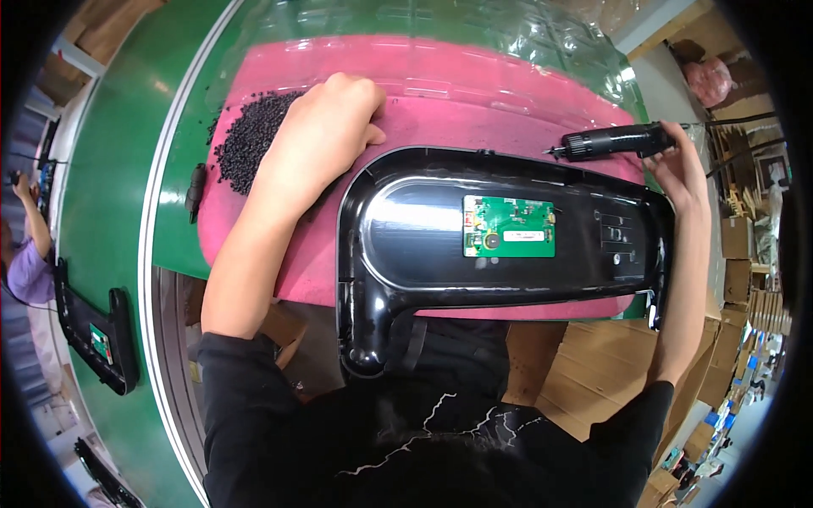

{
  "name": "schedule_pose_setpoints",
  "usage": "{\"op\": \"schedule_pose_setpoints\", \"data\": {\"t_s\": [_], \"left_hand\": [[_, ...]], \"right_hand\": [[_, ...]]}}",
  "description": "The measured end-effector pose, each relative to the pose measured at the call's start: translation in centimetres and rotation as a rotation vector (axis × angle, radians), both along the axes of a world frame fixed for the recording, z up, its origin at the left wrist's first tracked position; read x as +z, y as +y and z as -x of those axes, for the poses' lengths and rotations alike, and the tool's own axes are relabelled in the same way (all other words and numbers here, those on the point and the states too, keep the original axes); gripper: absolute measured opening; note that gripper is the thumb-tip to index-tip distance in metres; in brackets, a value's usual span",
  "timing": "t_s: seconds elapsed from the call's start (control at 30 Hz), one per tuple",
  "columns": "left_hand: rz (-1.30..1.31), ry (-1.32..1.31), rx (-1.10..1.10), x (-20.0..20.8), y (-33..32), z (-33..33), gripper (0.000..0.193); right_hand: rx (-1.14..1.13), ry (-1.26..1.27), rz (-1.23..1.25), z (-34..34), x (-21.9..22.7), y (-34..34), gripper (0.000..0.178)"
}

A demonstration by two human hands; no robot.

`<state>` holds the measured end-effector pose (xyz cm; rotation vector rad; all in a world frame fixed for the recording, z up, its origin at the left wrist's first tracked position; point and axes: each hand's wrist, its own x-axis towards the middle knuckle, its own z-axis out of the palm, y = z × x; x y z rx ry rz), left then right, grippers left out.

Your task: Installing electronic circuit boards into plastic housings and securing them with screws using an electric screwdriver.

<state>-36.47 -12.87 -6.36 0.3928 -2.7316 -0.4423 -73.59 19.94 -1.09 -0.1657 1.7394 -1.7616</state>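
Observation:
A glossy black plastic housing (406, 262) lies with its hollow side up on a pink mat (474, 63), its lower left arm reaching toward me. Inside it sits a green circuit board (525, 224). My left hand (330, 127) is closed above the mat, beside a heap of small black screws (247, 140). Its fingertips are mostly hidden, so whatever they pinch does not show. At the housing's far right corner, my right hand (679, 169) grips the rear of a black electric screwdriver (605, 142), whose bit points left.
Clear plastic blister trays (406, 30) cover the back of the green table. A small black tool (196, 193) lies left of the screws. On another green bench rests a second black housing (100, 339), near a person in a purple sleeve (32, 269). Cardboard (584, 364) stands below right.

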Motion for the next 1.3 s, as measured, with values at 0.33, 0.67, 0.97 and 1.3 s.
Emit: {"op": "schedule_pose_setpoints", "data": {"t_s": [0.33, 0.67, 0.97, 1.3], "left_hand": [[-0.126, -0.097, -0.019, -0.7, -0.7, 0.6, 0.008], [-0.739, 0.200, -0.441, 3.6, 5.1, 1.7, 0.012], [-1.114, 0.061, -0.557, 1.6, 6.0, 2.2, 0.012], [-0.695, 0.200, -0.668, 0.1, 6.9, 4.3, 0.028]], "right_hand": [[-0.030, 0.248, 0.474, -12.2, 0.1, -11.2, 0.028], [0.213, 0.220, 1.078, -20.6, 4.4, -8.0, 0.046], [0.257, 0.205, 1.081, -21.4, 1.0, -7.4, 0.044], [0.286, 0.366, 1.122, -20.1, -0.6, -7.2, 0.047]]}}
